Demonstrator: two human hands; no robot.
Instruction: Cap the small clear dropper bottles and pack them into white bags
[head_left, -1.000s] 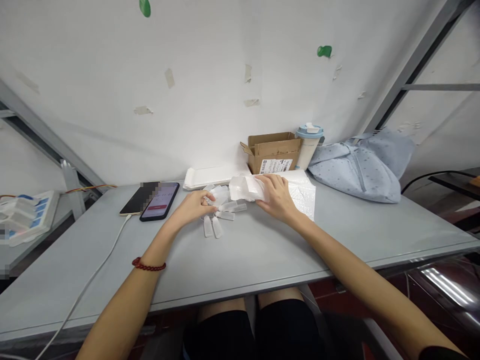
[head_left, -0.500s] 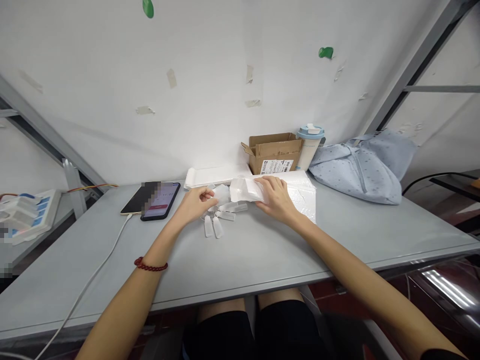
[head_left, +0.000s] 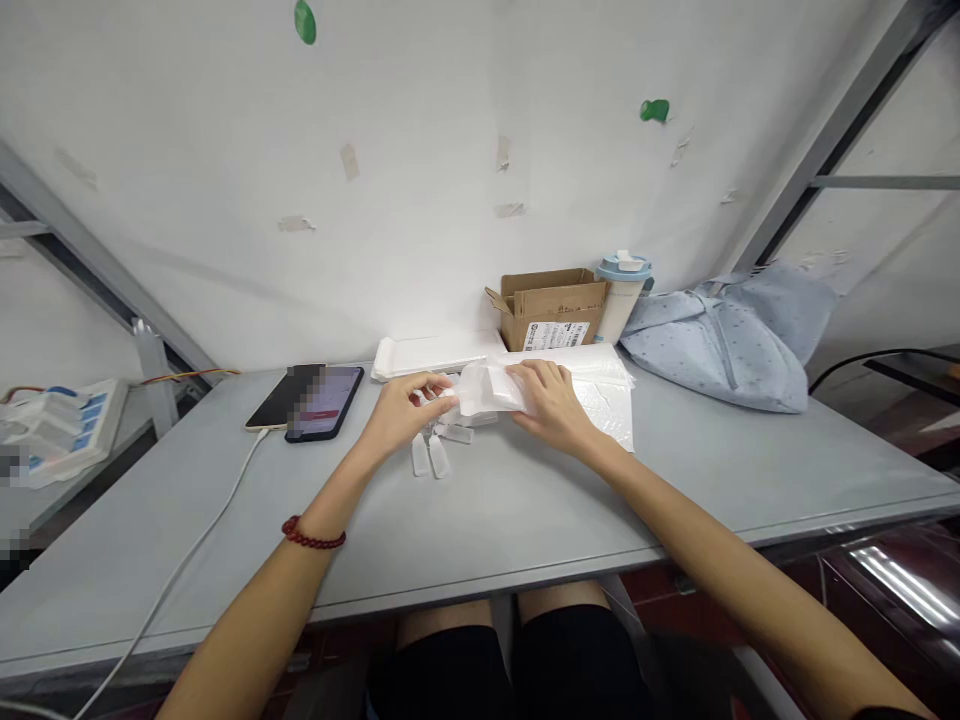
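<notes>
In the head view, my right hand [head_left: 553,402] is closed around a white translucent pouch [head_left: 478,390], held a little above the table with its left end facing my other hand. My left hand [head_left: 409,410] pinches with thumb and forefinger right at that end; what lies between the fingertips is too small to make out. Below and between the hands, several small frosted, tongue-shaped plastic pieces [head_left: 439,457] lie on the grey table [head_left: 450,530], some partly covered by the pouch and fingers.
Behind the hands lie a long white box [head_left: 435,354] and white bubble wrap [head_left: 604,415]. A cardboard box [head_left: 555,305], a blue-lidded cup [head_left: 621,300] and a pale blue cloth bag [head_left: 720,350] stand along the wall. Two phones [head_left: 330,405] and a white cable [head_left: 202,540] are on the left.
My left hand has moved slightly right, bringing its fingertips from over the frosted pieces to the pouch's left end. My right hand still holds the pouch in about the same place.
</notes>
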